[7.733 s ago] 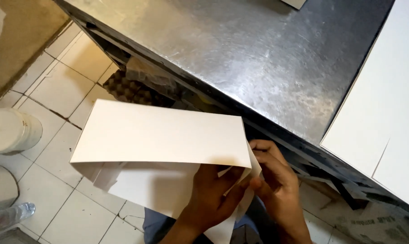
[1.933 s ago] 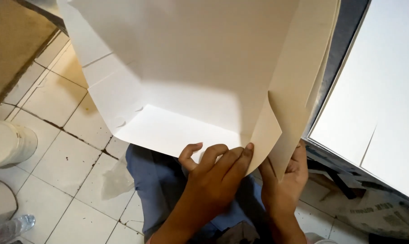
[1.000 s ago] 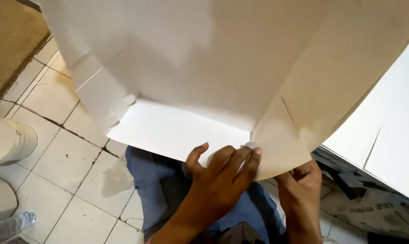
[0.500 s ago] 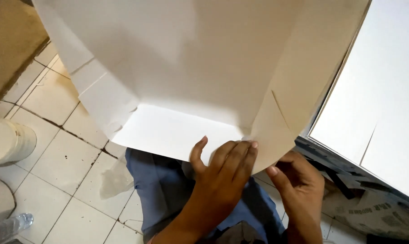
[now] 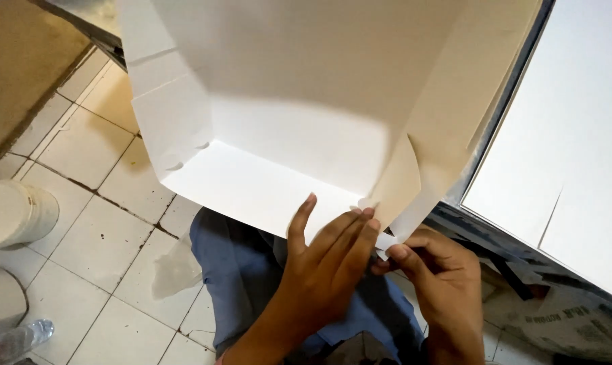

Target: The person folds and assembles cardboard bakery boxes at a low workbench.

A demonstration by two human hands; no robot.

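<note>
A large white cardboard sheet with folded flaps (image 5: 299, 122) is held up in front of me, partly formed into a box and hiding most of the metal table behind it. My left hand (image 5: 326, 263) presses flat with spread fingers against the near bottom edge of the cardboard. My right hand (image 5: 434, 277) pinches the lower right corner flap (image 5: 400, 196) between thumb and fingers. My lap in blue trousers (image 5: 245, 270) lies below.
White tiled floor (image 5: 96, 223) spreads at the left, with a white cylindrical container (image 5: 15, 213) and a clear plastic bottle (image 5: 15, 341) on it. White flat sheets (image 5: 569, 135) lie at the right. Printed newspaper (image 5: 569, 324) lies at the lower right.
The flat folded cardboard has been lifted and opened up into a box shape. In the last second the sheet tilted slightly and my right hand shifted onto the corner flap.
</note>
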